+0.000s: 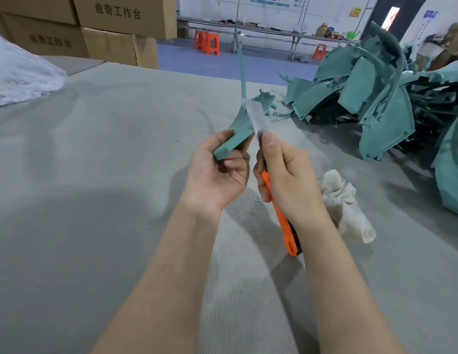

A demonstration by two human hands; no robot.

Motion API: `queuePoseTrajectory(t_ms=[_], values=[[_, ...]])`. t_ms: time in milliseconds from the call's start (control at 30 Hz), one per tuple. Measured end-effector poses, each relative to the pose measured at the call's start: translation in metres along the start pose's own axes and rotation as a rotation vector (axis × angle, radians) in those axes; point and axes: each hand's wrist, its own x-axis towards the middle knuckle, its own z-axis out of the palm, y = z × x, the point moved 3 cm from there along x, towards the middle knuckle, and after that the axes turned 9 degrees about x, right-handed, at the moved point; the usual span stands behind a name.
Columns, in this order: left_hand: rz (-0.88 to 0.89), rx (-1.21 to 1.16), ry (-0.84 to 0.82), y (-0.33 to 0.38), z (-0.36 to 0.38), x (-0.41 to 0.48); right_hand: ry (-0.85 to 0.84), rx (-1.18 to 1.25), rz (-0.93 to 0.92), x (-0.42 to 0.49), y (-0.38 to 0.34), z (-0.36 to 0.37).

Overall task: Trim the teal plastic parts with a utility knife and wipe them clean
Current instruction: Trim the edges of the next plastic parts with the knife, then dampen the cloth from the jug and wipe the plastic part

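Your grey padded table (95, 175) spreads beneath you; the heap of teal parts (363, 93) waits at its right. A crumpled rag (343, 203) lies near your right wrist, handy for wiping. Your left hand (217, 172) clasps the teal strip (237, 134) by its thick end, above the table, so your right hand (286, 175), wrapped round the orange utility knife (284, 226), can shave its edge.

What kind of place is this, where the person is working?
Most likely a factory finishing area for moulded plastic. A heap of teal plastic parts lies on the grey padded table, stacked cardboard boxes stand behind it, and work benches with orange stools line the far wall.
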Motion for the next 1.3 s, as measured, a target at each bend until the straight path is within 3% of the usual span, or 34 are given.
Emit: queuePoseTrajectory(t_ms=[500, 600, 667, 800, 900, 1067, 1200, 1300], values=[[0.070, 0.092, 0.092, 0.002, -0.004, 0.002, -0.242, -0.221, -0.086, -0.007, -0.009, 0.019], [0.084, 0.093, 0.175, 0.007, -0.009, 0.005, -0.298, -0.168, -0.005, -0.008, -0.006, 0.019], [0.171, 0.139, 0.305, 0.012, -0.017, 0.009, -0.231, -0.048, 0.102, -0.005, -0.003, 0.010], [0.426, 0.301, 0.526, 0.022, -0.035, 0.013, 0.147, -0.044, 0.330, 0.010, 0.023, -0.024], [0.513, 0.340, 0.559, 0.023, -0.039, 0.014, 0.181, -0.257, 0.458, 0.013, 0.051, -0.034], [0.425, 0.457, 0.558, 0.014, -0.042, 0.019, 0.062, -0.703, 0.461, 0.015, 0.073, -0.026], [0.236, 0.299, 0.573, -0.007, -0.040, 0.023, 0.024, -0.904, 0.512, 0.011, 0.077, -0.026], [0.196, 0.188, 0.607, -0.017, -0.039, 0.021, 0.049, -0.982, 0.547, 0.008, 0.076, -0.031]])
